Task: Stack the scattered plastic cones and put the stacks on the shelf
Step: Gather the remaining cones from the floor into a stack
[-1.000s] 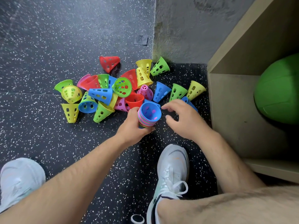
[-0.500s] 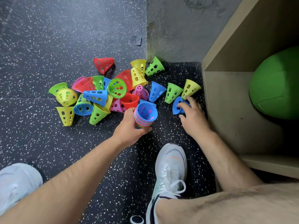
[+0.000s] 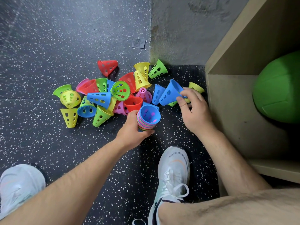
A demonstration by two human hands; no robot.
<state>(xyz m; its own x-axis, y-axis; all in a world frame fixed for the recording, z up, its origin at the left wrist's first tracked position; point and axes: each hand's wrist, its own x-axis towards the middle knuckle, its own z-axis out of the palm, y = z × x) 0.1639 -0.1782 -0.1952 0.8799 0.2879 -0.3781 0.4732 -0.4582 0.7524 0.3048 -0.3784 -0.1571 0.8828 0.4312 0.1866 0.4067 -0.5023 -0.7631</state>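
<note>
Our left hand (image 3: 131, 129) curls around the nested cone stack (image 3: 148, 118), open end up; our right hand (image 3: 193, 111), wrist bent, pinches a tilted blue cone (image 3: 169, 94) near the shelf (image 3: 227, 111).

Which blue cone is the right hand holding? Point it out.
The blue cone nearest the shelf, pinched by the right hand. The other loose blue ones lie in the pile, and one tops the stack in the left hand.
</note>
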